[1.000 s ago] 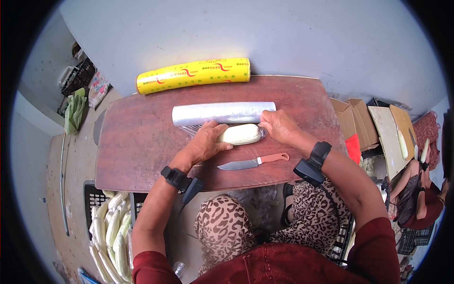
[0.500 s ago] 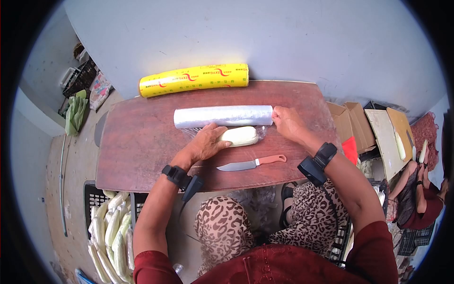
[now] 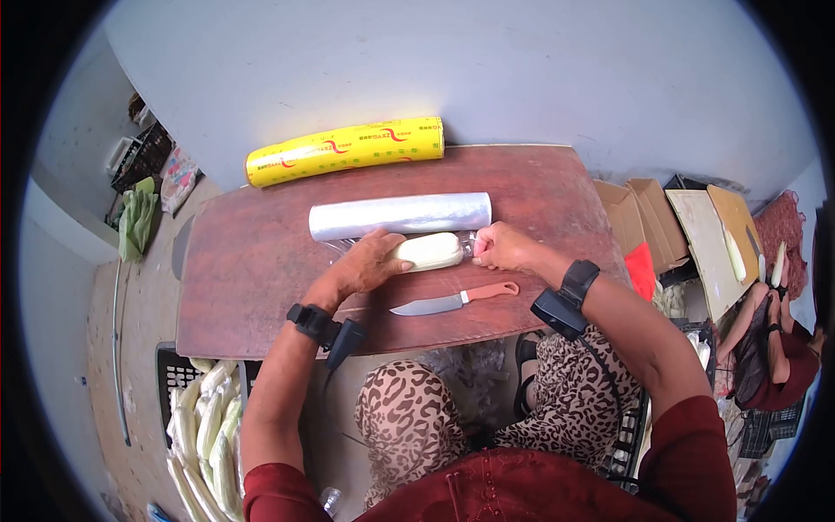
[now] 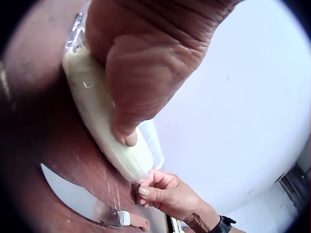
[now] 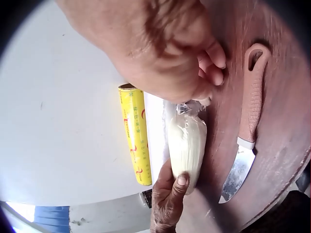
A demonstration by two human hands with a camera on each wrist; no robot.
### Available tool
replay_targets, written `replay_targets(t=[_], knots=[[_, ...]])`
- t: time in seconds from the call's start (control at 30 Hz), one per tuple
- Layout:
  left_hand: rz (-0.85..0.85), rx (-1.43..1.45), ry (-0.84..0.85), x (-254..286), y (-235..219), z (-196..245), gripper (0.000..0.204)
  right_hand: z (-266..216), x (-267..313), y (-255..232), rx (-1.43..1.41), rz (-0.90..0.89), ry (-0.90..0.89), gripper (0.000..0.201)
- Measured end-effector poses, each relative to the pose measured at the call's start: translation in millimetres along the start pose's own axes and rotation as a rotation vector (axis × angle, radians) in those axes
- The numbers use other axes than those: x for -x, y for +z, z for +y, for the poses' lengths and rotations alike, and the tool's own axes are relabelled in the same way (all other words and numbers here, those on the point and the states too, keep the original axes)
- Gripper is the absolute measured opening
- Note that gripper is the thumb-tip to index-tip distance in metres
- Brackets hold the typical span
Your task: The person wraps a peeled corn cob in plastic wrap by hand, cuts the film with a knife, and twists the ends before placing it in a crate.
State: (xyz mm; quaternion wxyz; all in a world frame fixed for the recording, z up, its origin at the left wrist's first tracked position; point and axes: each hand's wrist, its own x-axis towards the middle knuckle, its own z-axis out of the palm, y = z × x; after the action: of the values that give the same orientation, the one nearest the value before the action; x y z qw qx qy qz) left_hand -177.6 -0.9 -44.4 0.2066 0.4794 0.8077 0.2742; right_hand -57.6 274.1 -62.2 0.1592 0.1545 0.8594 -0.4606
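A pale ear of corn (image 3: 430, 250), wrapped in clear cling film, lies crosswise on the table. My left hand (image 3: 370, 263) grips its left part, thumb on the near side and fingers over the far side. At its right end my right hand (image 3: 509, 248) pinches the gathered film (image 5: 190, 107) between thumb and fingers. The silvery roll of cling film (image 3: 400, 216) lies right behind the corn, with film stretching from under it at the left. In front lies a knife (image 3: 457, 298) with an orange-brown handle, its blade pointing left.
A yellow printed roll (image 3: 348, 151) lies along the table's back edge by the wall. Crates below hold many pale corn ears (image 3: 209, 426). Cardboard boxes (image 3: 648, 222) stand to the right, where another person (image 3: 774, 357) sits. The table (image 3: 252, 296) has a curved front edge.
My right hand moved from the corn's right end to the film roll's right end, then came back to the film at the corn. My left hand stayed on the corn.
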Motion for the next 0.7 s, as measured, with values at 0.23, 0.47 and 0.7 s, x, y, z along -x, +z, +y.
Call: replay_targets(t=[0.23, 0.47, 0.7], knots=[[-0.048, -0.023, -0.038, 1.0, -8.0, 5.7, 0.047, 5.7, 4.4, -11.6, 0.172, 0.041, -0.028, 0.015], [-0.021, -0.007, -0.011, 1.0, -2.9, -2.9, 0.045, -13.7, 11.1, 9.1, -0.041, 0.002, -0.034, 0.017], [-0.007, 0.003, 0.012, 0.2, -0.5, -6.2, 0.045, -9.7, 6.4, -7.4, 0.259, 0.057, -0.022, 0.009]])
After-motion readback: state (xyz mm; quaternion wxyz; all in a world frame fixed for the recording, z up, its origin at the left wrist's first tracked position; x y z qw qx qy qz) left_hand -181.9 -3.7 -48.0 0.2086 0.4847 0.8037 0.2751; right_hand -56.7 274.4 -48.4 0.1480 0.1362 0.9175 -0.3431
